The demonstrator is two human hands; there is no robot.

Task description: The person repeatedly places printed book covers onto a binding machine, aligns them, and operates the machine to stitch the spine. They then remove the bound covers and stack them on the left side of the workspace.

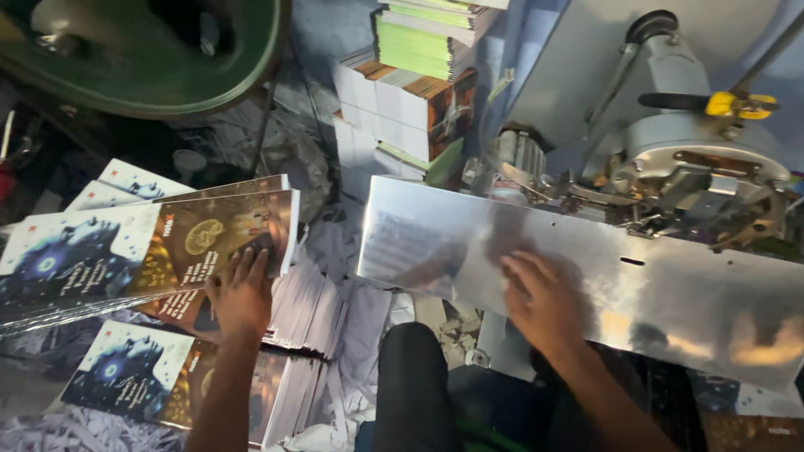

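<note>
A shiny metal plate [670, 293] juts from the stitching machine [695, 167]. The right hand [540, 301] rests flat on the plate, fingers spread, holding nothing. Left of it, fanned booklets [142, 251] lie on paper trimmings [335, 335]; the left hand [241, 293] presses on the top cover, fingers open. Stacked booklets [410, 100] stand behind.
</note>
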